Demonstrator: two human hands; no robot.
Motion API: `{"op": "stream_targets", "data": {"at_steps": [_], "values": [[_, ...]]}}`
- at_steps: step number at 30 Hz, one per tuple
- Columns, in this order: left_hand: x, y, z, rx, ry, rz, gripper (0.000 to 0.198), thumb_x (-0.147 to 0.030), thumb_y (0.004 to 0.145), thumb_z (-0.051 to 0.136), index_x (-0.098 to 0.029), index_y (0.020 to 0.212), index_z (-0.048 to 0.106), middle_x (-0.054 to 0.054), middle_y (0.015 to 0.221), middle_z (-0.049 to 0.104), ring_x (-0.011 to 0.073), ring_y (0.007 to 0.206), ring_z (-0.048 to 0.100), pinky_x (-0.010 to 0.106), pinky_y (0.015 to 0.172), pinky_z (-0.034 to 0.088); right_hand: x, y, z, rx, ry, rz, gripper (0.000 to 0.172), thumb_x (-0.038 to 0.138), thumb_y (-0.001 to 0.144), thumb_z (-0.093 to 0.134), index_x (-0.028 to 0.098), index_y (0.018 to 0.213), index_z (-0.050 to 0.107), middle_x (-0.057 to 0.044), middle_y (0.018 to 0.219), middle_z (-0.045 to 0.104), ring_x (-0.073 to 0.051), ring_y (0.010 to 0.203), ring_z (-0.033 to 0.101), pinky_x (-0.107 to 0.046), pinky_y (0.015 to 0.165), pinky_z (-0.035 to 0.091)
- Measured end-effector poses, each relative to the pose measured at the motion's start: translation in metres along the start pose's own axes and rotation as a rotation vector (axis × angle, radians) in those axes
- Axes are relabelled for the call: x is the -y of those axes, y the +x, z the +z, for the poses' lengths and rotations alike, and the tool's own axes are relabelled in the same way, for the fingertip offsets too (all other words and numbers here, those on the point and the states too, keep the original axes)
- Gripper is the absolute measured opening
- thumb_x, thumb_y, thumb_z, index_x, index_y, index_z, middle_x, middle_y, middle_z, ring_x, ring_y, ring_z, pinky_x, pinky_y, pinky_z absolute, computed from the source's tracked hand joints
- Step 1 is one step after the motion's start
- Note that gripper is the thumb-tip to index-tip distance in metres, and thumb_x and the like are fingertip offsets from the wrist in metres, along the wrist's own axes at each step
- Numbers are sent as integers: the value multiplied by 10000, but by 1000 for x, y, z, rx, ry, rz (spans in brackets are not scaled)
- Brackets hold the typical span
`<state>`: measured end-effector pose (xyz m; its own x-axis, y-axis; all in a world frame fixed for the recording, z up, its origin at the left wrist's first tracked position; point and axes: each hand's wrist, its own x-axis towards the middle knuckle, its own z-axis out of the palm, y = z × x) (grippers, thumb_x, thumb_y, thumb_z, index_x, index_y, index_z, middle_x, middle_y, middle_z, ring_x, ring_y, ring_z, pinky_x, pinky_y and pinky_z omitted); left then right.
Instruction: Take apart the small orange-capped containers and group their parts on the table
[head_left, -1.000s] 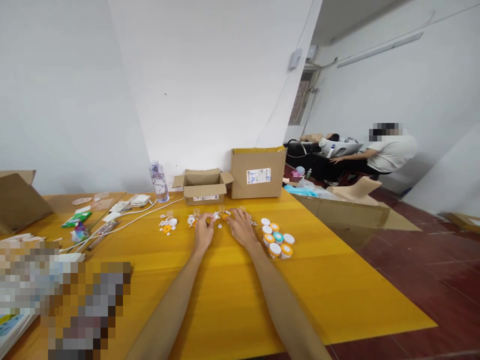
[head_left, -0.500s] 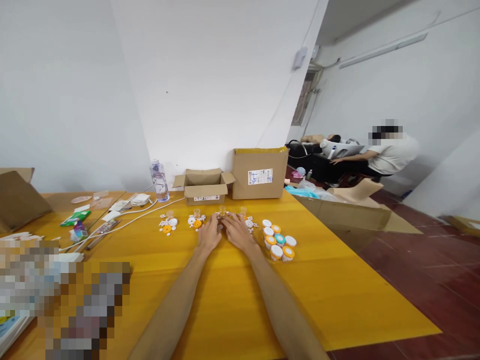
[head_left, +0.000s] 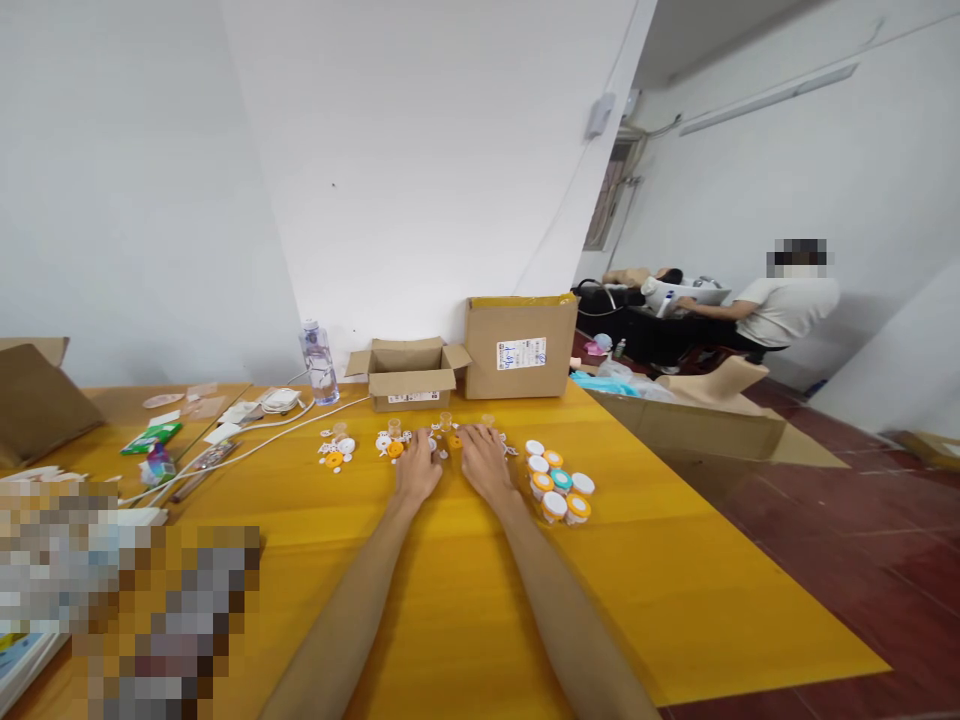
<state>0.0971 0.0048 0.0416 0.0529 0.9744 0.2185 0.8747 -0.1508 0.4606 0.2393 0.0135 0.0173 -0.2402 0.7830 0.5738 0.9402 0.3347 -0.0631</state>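
Well, the left hand (head_left: 418,468) curls by a white piece (head_left: 432,445), and the right hand (head_left: 486,464) bends by an orange piece (head_left: 455,441); I can't tell if either grips anything. A careless push could tip the clear cups (head_left: 445,420) near them. I count four cups, and eight lidded jars (head_left: 561,480) to their right.

Bottle (head_left: 319,364) (upright, near the wall (head_left: 405,180)) | green packet (head_left: 153,437) | coiled white cable (head_left: 280,401) | seated person (head_left: 787,312)
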Motion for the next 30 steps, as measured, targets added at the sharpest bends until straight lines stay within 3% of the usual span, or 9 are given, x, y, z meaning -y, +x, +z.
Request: {"op": "stream_targets", "data": {"at_steps": [3,7,15,23,30], "values": [[1,0,0,-7,-4,23,346,-143,874,492,-229,1207,529,135,1277,608,286,1053,657,377,829,509,-4,-2,2,-9,-16,79,427,38,841,414,207,1157,646,-112,1224,661,-271,1088,534,-403,899,364],[2,0,2,-7,7,46,343,-150,873,495,-239,1199,555,116,1252,612,273,1053,653,359,825,514,-4,-4,5,14,-33,77,423,66,851,435,225,1190,634,-105,1280,637,-288,1147,508,-425,931,342],[5,1,4,-29,-19,44,344,-147,866,519,-264,1183,588,93,1209,622,263,1035,657,348,825,521,-5,-2,4,49,-21,38,346,61,840,433,227,1011,684,-98,1087,695,-273,1067,536,-414,939,344],[5,1,3,-23,-84,29,313,-150,867,538,-251,1156,602,94,1210,649,264,1093,643,364,879,513,-3,-1,0,67,-3,22,350,55,827,447,235,991,698,-94,1063,701,-266,1046,548,-412,938,349],[6,2,3,-51,-123,14,300,-145,853,569,-245,1135,592,93,1206,644,256,1082,643,353,864,504,2,1,0,-16,-73,109,371,97,873,423,186,1140,663,-141,1273,646,-300,1182,512,-463,971,336]]}}
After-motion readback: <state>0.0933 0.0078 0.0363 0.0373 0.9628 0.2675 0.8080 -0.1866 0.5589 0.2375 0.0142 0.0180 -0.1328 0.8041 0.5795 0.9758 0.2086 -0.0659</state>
